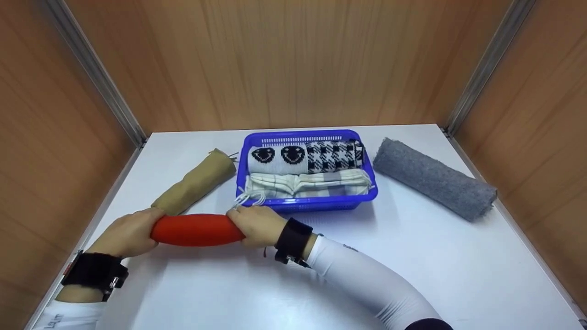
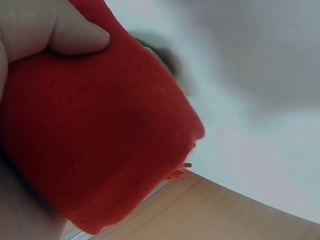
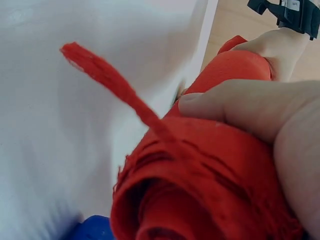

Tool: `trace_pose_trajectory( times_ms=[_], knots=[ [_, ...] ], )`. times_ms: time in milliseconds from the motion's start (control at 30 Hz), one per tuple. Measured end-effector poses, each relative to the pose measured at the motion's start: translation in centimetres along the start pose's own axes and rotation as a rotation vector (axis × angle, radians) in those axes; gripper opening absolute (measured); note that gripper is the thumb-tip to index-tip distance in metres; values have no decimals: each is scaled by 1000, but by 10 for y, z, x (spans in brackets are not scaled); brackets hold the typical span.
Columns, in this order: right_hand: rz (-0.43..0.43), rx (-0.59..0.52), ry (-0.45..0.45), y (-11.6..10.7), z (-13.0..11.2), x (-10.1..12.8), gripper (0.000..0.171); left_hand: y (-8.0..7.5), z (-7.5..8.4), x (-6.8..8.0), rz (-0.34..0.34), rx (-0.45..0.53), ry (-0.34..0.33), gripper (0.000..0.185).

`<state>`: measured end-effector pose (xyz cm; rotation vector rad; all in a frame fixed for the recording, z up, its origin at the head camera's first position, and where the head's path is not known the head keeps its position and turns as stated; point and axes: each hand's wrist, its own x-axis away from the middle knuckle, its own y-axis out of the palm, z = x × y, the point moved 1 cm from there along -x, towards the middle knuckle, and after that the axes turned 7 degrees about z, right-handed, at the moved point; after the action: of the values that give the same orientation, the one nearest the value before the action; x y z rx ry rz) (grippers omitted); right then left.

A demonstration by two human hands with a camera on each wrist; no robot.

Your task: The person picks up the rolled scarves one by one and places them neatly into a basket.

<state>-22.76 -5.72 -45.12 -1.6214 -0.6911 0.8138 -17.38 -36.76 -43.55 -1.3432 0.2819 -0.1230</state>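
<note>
A rolled red scarf with fringed ends is held level between both hands, in front of the basket's left side. My left hand grips its left end; in the left wrist view the thumb lies over the ribbed red cloth. At the other end my right hand grips the roll. Its spiral layers and a loose red strand show in the right wrist view. Just behind the left hand lies a rolled mustard scarf. The right hand is close to the blue basket's front left corner.
Inside the basket are a black-and-white patterned roll and a pale checked roll with white tassels. A rolled grey scarf lies to the right on the white table. Wooden panels enclose the back and sides.
</note>
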Motion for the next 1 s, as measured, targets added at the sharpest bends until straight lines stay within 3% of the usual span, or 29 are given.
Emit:
trace_pose_trajectory(
  times_ms=[500,1000],
  knots=[
    [17,17,-14,-28,-3,7,50,-20,10,-5,44,2,35,41],
    [32,14,16,-56,17,14,56,-36,26,-20,102,-29,120,36]
  ],
)
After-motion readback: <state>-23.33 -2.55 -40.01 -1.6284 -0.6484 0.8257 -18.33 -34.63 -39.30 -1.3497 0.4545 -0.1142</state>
